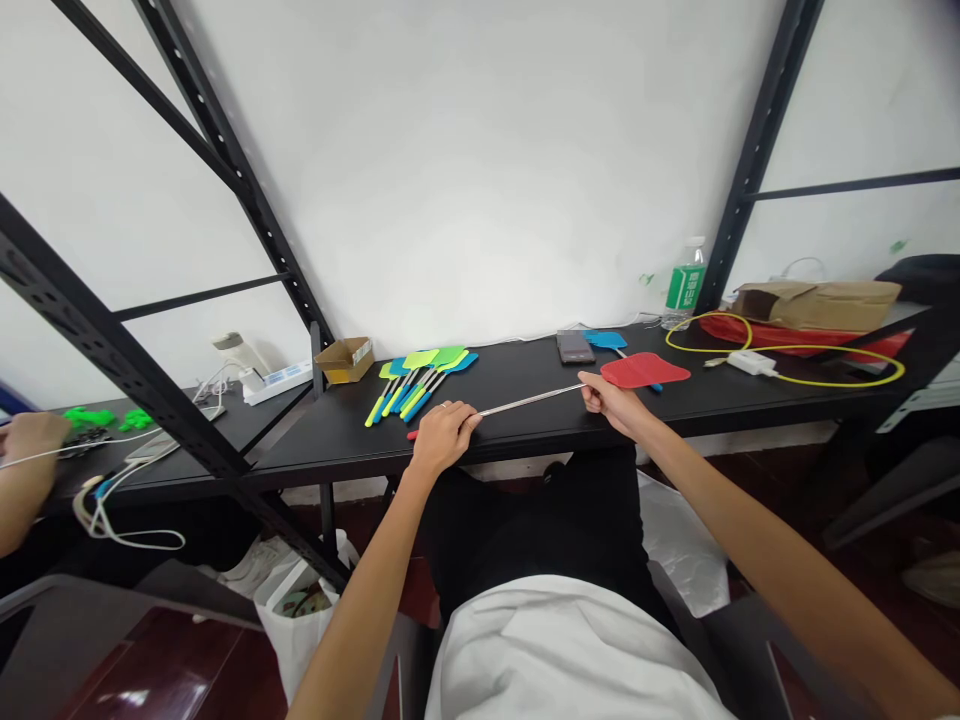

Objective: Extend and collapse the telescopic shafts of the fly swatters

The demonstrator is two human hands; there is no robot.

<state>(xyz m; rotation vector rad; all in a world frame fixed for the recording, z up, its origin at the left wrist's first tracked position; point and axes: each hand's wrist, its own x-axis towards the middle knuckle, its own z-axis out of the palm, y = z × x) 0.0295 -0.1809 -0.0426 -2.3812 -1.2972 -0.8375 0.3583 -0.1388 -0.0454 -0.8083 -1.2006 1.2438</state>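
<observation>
Red fly swatter (645,370): one unit, in my two hands, spanned across the front of the bench (517,365). My left hand (447,432) is closed around the handle end of its thin metal shaft; the red tip of the grip projects beyond it. My right hand (609,400) is closed in a pinch on the shaft just below the red head, which points to the right.

Counts on the bench:
- Fanned pile of swatters (420,380), in blue, yellow and green: at least five. They overlap, so I cannot give an exact number. Location: left of my left hand.
- Blue swatter (604,340): one, behind the red head, which partly covers it.
- Dark phone (575,347): one, beside the blue swatter.
- Small open cardboard box (345,360): one, at the left rear corner.
- Clear bottle with green label (684,285): one, at the right rear.
- Yellow cable (840,383): one looped run, with one white adapter (752,363).
- Brown package (821,303): one, on red sheeting (806,340).

Surface: black, flat, set within black perforated metal uprights (772,130).

Room: plain white wall (487,170) behind; dark red floor (142,670) below. On the adjoining section to my left are one white power strip (279,382), two groups of bright green pieces (90,417), white cables (142,543) and another person's forearm (22,490).
</observation>
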